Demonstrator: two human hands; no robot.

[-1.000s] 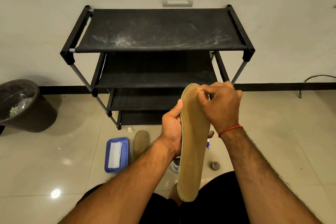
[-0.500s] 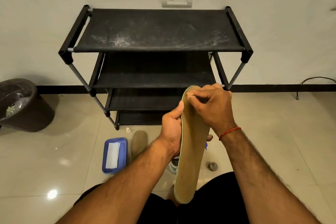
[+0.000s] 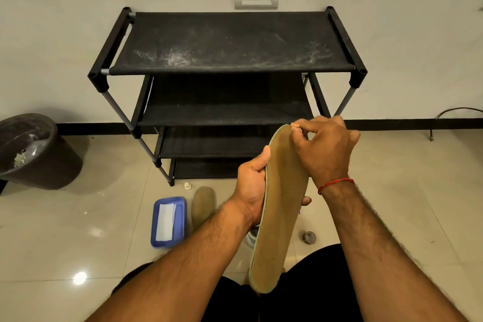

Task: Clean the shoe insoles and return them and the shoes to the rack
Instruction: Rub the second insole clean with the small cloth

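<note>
A tan insole [image 3: 281,206] stands nearly upright in front of me, toe end up. My left hand [image 3: 252,185] grips its left edge around the middle, thumb on the front. My right hand [image 3: 324,149] has curled fingers and pinches at the insole's top tip; I cannot tell if a small scrap sits between the fingertips. A second tan insole [image 3: 203,206] lies on the floor below the black shoe rack [image 3: 230,60]. The rack's shelves hold nothing, and no shoes are in view.
A blue tray [image 3: 156,238] with a white wipe lies on the tiled floor, left of the second insole. A dark bin [image 3: 41,162] stands at the far left. A small white cap [image 3: 187,185] and a grey round object [image 3: 309,237] sit on the floor.
My right hand slid left along the insole's top, then back right and up to its tip. The left hand keeps the same grip and the insole has barely moved.
</note>
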